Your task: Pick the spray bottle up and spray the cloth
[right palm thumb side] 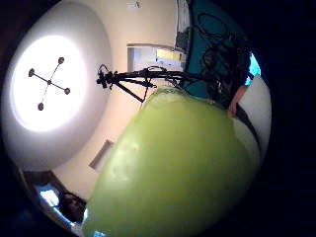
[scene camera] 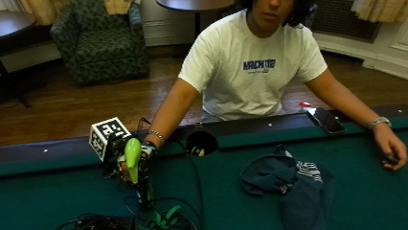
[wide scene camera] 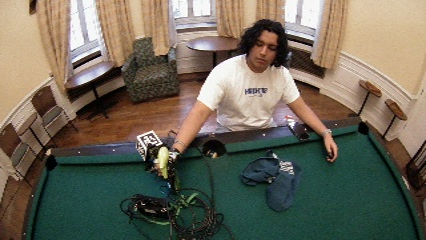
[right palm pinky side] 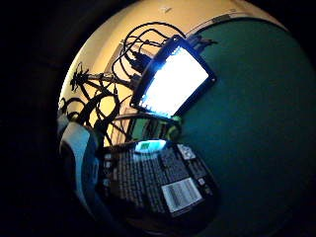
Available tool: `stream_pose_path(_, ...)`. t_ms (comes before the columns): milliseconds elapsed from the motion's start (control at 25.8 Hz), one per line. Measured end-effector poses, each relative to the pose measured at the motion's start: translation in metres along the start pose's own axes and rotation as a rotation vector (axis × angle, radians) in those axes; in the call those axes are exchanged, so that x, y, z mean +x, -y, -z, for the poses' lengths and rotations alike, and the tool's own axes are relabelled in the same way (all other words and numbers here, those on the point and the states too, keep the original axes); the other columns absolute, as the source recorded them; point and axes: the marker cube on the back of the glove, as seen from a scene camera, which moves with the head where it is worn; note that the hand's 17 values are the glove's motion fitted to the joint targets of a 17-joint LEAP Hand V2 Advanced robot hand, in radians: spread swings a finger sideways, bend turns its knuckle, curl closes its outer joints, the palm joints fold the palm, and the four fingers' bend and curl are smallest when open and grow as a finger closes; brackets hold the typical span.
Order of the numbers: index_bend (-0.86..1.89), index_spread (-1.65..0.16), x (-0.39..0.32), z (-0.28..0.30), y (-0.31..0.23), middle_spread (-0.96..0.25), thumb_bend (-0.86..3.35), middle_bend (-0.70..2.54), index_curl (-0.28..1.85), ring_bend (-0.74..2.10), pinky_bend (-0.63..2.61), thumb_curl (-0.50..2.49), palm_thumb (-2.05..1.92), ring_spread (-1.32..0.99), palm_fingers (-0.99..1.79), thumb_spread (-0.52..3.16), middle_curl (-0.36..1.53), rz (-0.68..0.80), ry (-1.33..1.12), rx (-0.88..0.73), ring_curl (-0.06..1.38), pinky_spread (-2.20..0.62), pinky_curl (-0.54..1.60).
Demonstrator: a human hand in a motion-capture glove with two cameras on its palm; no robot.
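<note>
Spray bottle in hand, cloth not yet sprayed.

Gloved right hand (scene camera: pixel 137 158) curled round the lime-green spray bottle (scene camera: pixel 132 154), held upright just above the green felt table (scene camera: pixel 357 211); barcode label close against the palm. Dark blue cloth (scene camera: pixel 287 179) crumpled well off to that hand's inner side, nearer the bare left hand (scene camera: pixel 390 154) resting flat. Next, probably: swing across, aim the nozzle at the cloth, squeeze the trigger.

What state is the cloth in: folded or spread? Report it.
Neither: the dark cloth lies bunched in a crumpled heap on the green table, apart from the gloved right hand.
</note>
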Motion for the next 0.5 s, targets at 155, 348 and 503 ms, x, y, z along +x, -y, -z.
stream_pose_path(155, 0.44, -0.28, 0.0032, 0.0021, -0.0018, -0.22, -0.03, 0.66, 0.56, 0.66, 0.37, 0.71, 0.89, -0.24, 1.41, 0.33, 0.57, -0.006, -0.010, 0.000, 0.48, -0.34, 0.38)
stream_pose_path(348, 0.45, -0.28, -0.0008, -0.0009, -0.0003, -0.22, -0.03, 0.67, 0.57, 0.66, 0.37, 0.73, 0.88, -0.24, 1.40, 0.31, 0.57, -0.003, -0.012, 0.000, 0.48, -0.34, 0.38)
stream_pose_path(503, 0.46, -0.28, -0.0032, -0.0025, -0.0001, -0.21, -0.03, 0.67, 0.57, 0.67, 0.37, 0.74, 0.88, -0.24, 1.40, 0.30, 0.57, 0.001, -0.010, -0.005, 0.48, -0.34, 0.38)
